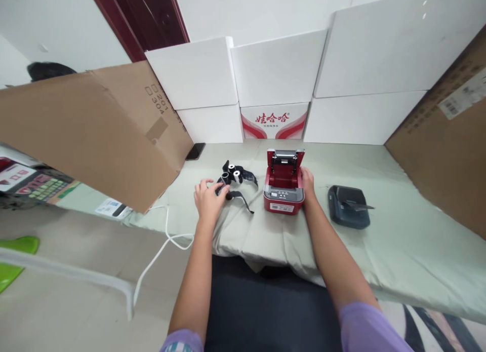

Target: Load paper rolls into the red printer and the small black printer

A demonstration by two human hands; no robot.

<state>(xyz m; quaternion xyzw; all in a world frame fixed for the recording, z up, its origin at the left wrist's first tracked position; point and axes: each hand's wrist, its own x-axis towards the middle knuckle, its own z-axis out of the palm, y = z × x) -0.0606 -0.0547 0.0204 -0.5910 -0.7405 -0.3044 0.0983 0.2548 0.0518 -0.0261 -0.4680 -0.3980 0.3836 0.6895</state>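
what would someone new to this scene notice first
Probably the red device with its lid raised, near the middle of the cloth-covered table, the right hand at its right side. Next, the small rolls with loose black strips to its left, where the left hand reaches in. Behind, red lettering stands out on one white box at the bottom of the stack.

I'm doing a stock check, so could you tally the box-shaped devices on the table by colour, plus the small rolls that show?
Red device: 1
Dark device: 1
Small rolls visible: 3
Total: 5
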